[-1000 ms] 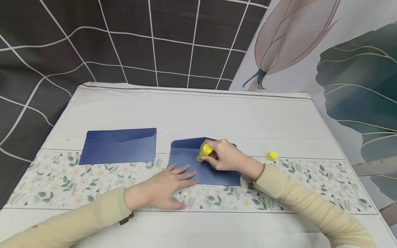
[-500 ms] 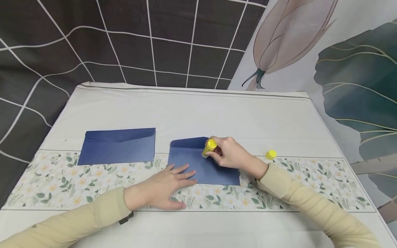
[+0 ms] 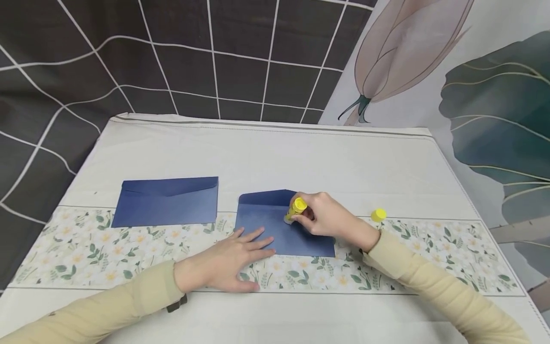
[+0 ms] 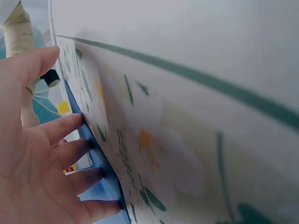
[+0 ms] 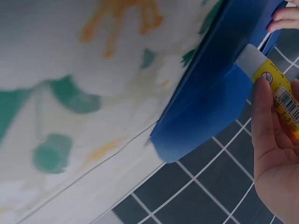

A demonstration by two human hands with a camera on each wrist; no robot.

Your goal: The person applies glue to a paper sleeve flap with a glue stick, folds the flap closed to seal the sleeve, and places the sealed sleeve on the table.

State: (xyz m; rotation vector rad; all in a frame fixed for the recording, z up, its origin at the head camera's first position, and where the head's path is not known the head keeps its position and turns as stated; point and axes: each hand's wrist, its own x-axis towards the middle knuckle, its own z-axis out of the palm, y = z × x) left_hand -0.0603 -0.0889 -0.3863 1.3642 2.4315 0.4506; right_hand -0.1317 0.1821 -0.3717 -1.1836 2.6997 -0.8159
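A dark blue envelope [image 3: 275, 224] lies on the table with its flap [image 3: 264, 197] folded open toward the back. My right hand [image 3: 328, 217] pinches a yellow glue stick [image 3: 296, 209], tilted, its white end down at the envelope. In the right wrist view the barcode side of the glue stick [image 5: 280, 93] shows, and the white tip is right at the blue paper by the flap fold. My left hand [image 3: 229, 260] lies flat with fingers spread, fingertips on the envelope's lower left part and thumb on the cloth.
A second blue envelope [image 3: 167, 203], flap folded down, lies to the left. A yellow cap [image 3: 378, 215] stands to the right of the right hand. The white tablecloth [image 3: 266, 153] has a flowered band, and a dark gridded curtain [image 3: 172, 48] hangs behind.
My right hand has moved the glue stick to the right across the envelope, near the flap fold. My left hand keeps its place on the envelope.
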